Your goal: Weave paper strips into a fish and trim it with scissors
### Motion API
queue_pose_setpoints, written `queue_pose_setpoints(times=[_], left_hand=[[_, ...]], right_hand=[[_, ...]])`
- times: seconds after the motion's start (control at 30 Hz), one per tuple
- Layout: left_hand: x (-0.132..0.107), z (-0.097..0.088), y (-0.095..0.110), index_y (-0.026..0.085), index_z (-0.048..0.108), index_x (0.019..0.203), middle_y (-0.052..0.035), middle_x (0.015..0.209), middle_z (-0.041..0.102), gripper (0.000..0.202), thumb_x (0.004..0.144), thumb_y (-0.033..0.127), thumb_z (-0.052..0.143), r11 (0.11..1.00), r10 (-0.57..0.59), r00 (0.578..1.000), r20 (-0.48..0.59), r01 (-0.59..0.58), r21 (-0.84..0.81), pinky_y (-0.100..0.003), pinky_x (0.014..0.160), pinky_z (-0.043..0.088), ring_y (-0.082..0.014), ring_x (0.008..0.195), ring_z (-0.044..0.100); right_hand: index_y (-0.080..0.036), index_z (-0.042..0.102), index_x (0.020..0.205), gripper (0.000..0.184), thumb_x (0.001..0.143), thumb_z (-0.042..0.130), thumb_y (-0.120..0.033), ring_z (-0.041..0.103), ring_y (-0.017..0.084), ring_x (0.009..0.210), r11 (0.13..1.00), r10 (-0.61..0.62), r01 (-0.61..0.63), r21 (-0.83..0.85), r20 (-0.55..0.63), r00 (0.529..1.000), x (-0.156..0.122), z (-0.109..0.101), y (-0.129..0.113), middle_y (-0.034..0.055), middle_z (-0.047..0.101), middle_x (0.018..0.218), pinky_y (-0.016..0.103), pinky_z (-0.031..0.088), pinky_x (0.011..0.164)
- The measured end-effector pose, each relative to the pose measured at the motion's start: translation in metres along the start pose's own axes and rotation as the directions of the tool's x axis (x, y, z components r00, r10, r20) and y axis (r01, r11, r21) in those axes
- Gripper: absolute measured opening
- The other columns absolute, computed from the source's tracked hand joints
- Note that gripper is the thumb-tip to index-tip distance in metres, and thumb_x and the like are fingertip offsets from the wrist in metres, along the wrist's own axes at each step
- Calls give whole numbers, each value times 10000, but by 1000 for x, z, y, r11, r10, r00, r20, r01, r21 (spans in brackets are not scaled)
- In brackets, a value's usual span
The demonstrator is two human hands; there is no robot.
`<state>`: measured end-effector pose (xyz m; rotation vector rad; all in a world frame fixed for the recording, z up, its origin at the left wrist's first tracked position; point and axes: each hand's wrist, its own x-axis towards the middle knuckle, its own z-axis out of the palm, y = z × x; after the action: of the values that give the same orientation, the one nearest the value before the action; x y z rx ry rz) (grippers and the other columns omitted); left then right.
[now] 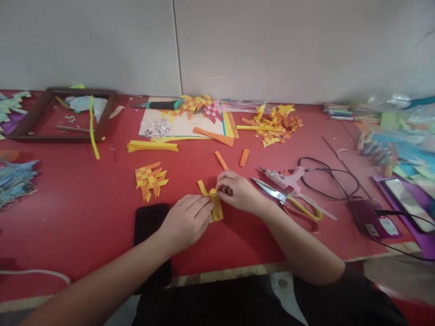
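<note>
Several yellow paper strips (215, 206) lie side by side on the red table (84, 217) in front of me. My left hand (186, 222) rests flat on their near ends, fingers stretched out and pressing them down. My right hand (238, 192) is closed in a pinch on the top of one yellow strip at the far end of the bundle. A finished orange and yellow woven piece (150, 179) lies to the left, apart from both hands.
A black phone (149, 224) lies under my left wrist. Scissors (288, 201) and a pink glue gun (283, 177) with its cable lie right of my right hand. Loose strips (152, 146), paper scraps (275, 122), a wooden frame (64, 115) and more woven pieces (200, 106) are farther back.
</note>
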<state>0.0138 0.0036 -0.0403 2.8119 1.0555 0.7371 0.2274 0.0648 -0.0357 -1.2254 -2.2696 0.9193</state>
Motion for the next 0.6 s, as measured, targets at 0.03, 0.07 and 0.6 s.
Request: queue_pose_setpoints(times=[0.03,0.07,0.6], left_hand=[[0,0,-1,80,671,1124,-131,1133,727,267,931,165,507,1000,5,1000,-7,-5,-9,-451,900,569,-268,1019,686],[0,1,-1,80,673,1117,-129,1128,730,263,930,161,506,1000,7,1000,-11,-8,-17,-454,912,568,-263,1016,689],[-3,2,-1,103,669,1115,-143,1131,717,266,920,149,494,1000,-2,1000,2,2,21,-477,965,552,-264,1059,681]], right_hand=[[-166,598,799,66,841,611,-117,539,64,621,1000,0,0,2,-5,1000,0,1,0,29,553,948,231,489,632],[-167,595,795,70,838,611,-114,539,64,619,1000,-1,1,4,-10,1000,0,1,0,28,554,946,231,490,632],[-205,514,767,140,845,580,-108,530,130,705,990,-120,109,-95,-120,985,-7,8,-1,28,551,857,251,469,640]])
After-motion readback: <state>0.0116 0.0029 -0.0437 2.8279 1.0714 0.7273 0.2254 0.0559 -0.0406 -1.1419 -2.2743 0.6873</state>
